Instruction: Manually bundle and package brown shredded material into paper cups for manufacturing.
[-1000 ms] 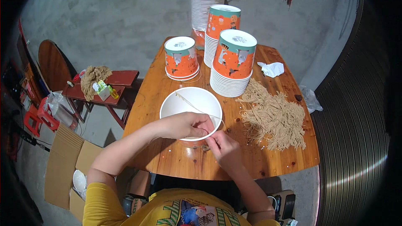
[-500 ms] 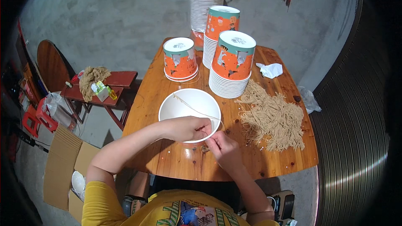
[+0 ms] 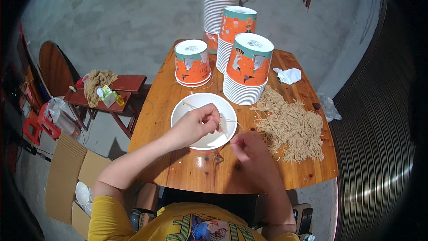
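A white-lined paper bucket point(image 3: 179, 112) stands mouth up on the wooden table, in front of me. A thin beige string point(image 3: 189, 105) runs across its opening. Over the bucket's mouth, my left hand point(image 3: 196, 127) has thumb and fingers closed in a pinch on the string. My right hand point(image 3: 255, 154) is just outside the rim at the right, fingers pinched together at the string's other side; its fingertips are slightly blurred. To the right lies a big tangled heap of beige strings point(image 3: 294, 129).
Upside-down orange and green paper buckets stand in a front stack point(image 3: 248, 67), a rear stack point(image 3: 239, 24) and a short stack point(image 3: 191, 64). A crumpled white tissue point(image 3: 289, 75) lies behind the strings. An open cardboard box point(image 3: 67, 174) and a red bench point(image 3: 129, 87) stand left of the table point(image 3: 156, 160).
My left hand has lifted from the near rim to over the bucket's mouth. My right hand has shifted right, away from it. The bucket has moved slightly.
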Available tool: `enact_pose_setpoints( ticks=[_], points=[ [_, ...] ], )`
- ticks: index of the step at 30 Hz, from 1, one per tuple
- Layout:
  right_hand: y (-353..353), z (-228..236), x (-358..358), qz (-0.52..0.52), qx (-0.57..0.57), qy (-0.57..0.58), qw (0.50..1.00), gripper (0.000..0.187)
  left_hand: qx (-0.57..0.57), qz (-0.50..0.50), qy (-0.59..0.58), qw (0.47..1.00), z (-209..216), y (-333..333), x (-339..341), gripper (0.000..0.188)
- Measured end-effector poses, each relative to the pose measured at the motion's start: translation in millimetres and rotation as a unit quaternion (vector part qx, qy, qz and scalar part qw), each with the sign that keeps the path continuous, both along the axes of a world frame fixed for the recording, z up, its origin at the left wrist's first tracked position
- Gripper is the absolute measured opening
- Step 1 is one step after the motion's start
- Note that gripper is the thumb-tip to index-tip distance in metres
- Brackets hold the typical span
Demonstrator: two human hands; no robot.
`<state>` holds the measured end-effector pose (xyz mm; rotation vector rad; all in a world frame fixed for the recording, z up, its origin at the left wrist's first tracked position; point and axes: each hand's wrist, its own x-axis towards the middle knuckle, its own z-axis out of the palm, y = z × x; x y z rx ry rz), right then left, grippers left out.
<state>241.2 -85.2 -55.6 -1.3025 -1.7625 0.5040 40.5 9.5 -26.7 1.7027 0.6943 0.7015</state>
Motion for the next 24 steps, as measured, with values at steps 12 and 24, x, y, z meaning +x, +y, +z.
enact_pose_setpoints(
  ticks=[12,24],
  points=[
    [30.3,42.2,0.8,0.121,-0.004,-0.001,0.993,0.011,-0.141,-0.037,0.008,0.989,-15.9,0.1,20.8,0.015],
    [53.2,12.0,3.5,0.05,0.11,-0.053,0.991,0.008,-0.235,-0.121,-0.005,0.964,-13.6,1.0,13.0,0.011]
  ],
)
